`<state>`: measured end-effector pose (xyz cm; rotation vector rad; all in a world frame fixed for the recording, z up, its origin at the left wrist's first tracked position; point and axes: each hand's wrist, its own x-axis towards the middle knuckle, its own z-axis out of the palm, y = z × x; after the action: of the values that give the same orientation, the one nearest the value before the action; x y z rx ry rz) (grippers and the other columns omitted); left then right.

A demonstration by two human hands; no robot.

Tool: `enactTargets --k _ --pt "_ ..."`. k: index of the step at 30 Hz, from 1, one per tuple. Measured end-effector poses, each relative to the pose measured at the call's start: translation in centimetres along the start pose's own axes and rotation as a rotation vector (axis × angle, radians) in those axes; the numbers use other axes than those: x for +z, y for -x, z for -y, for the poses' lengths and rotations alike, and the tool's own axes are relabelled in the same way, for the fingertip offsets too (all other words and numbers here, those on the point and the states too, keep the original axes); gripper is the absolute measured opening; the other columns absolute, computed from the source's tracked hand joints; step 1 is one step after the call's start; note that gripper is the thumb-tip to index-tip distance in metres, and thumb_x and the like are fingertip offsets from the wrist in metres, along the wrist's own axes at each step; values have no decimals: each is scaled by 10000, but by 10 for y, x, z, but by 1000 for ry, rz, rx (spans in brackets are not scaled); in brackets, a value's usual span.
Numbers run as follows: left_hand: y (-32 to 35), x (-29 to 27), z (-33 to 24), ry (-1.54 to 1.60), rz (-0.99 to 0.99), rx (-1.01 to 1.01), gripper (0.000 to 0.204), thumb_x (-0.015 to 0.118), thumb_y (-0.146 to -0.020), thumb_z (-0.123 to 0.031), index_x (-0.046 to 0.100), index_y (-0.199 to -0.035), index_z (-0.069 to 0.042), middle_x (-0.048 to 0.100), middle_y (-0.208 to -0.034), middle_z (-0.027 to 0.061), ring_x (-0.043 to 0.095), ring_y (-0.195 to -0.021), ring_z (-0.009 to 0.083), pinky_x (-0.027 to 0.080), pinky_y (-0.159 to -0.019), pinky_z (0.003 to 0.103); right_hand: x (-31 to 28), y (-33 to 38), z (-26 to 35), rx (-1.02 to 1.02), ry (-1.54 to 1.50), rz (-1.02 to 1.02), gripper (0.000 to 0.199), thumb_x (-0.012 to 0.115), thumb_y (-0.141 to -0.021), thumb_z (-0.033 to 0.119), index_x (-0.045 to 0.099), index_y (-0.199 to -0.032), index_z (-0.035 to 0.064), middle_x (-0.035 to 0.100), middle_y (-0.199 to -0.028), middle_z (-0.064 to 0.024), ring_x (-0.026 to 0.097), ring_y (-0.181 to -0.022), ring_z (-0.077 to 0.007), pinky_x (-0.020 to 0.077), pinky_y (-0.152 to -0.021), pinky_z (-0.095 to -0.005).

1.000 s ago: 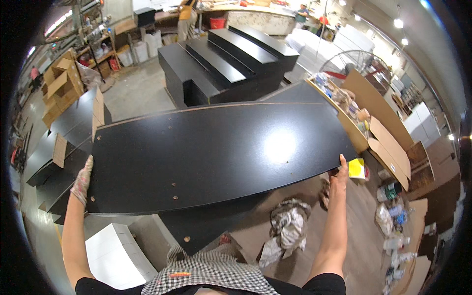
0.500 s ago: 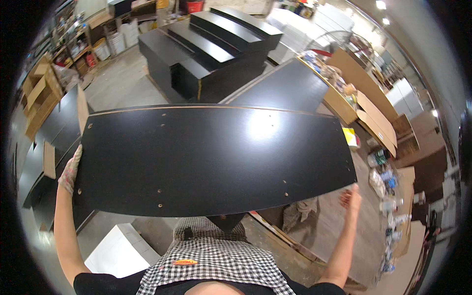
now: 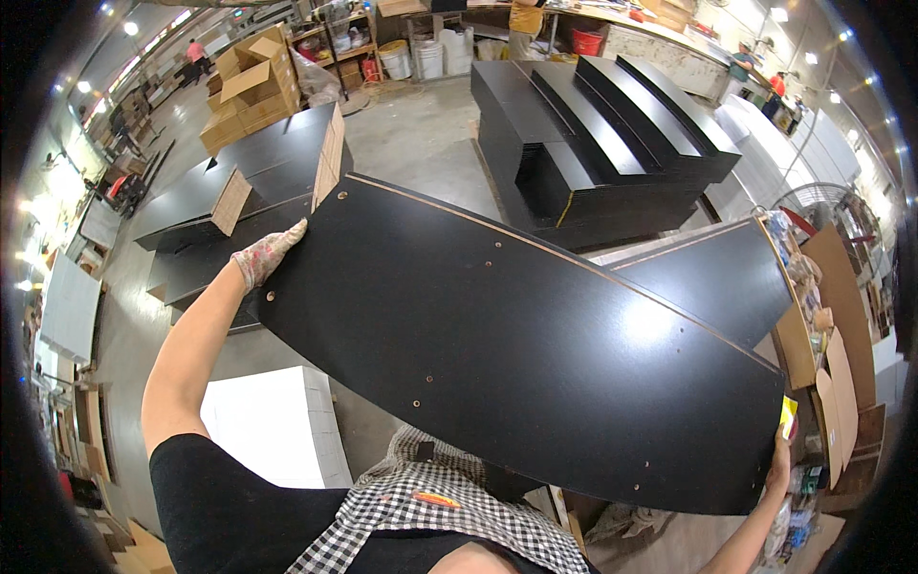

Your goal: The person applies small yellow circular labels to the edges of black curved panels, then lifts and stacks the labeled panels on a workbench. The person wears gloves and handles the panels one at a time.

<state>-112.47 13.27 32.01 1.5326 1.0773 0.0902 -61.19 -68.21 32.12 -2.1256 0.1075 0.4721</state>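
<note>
I hold a long black laminated panel (image 3: 497, 335) with small drill holes, lifted in front of my chest and slanting down to the right. My left hand (image 3: 268, 253), in a patterned work glove, grips its left short edge. At the panel's lower right corner my right hand (image 3: 779, 459) grips the right short edge, fingers curled over it beside a yellow tag. Only part of the right hand shows; the panel hides its palm.
Stacks of black panels (image 3: 612, 143) stand ahead on the concrete floor, more flat black panels (image 3: 249, 182) at left. A white block (image 3: 273, 426) lies below my left arm. Cardboard boxes (image 3: 244, 91) sit far left; cluttered shelving (image 3: 813, 325) runs along the right. People work at the far bench.
The panel has swung from level to a slant, left end raised and turned away, right end lowered. My view has turned left with it.
</note>
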Motion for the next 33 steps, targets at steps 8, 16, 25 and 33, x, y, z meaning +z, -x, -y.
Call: enactTargets --k 8,16,25,33 --pt "1 3 -6 -19 -41 -49 624 477 -938 -541 550 -1273 -20 581 -1256 105 568 -1107 195 414 -995 314 -18 -30 -26 102 87 -83 834 408 -914 640 280 -1469 32 349 -1480 -139 360 -1339 -253 264 -1105 -341" --pt "-1 15 -19 -82 -140 -134 802 367 -897 -692 493 -1343 -37 542 -1310 134 545 -1150 209 398 -1021 339 -10 -38 -22 79 52 -33 828 400 -918 640 285 -1468 32 352 -1480 -129 361 -1337 -247 267 -1103 -334" --pt "-38 2 -9 17 -41 -75 779 366 -892 -700 530 -1321 -70 617 -1198 110 607 -1029 196 464 -938 331 17 9 -9 21 -24 -6 821 391 -922 639 290 -1466 32 354 -1479 -118 363 -1335 -239 272 -1100 -327" --pt "-87 -45 9 157 224 73 707 326 -941 -629 523 -1324 -67 606 -1234 112 623 -1036 227 495 -912 345 57 110 6 -7 -114 -46 816 383 -926 638 295 -1464 32 357 -1479 -108 364 -1333 -233 276 -1098 -320"
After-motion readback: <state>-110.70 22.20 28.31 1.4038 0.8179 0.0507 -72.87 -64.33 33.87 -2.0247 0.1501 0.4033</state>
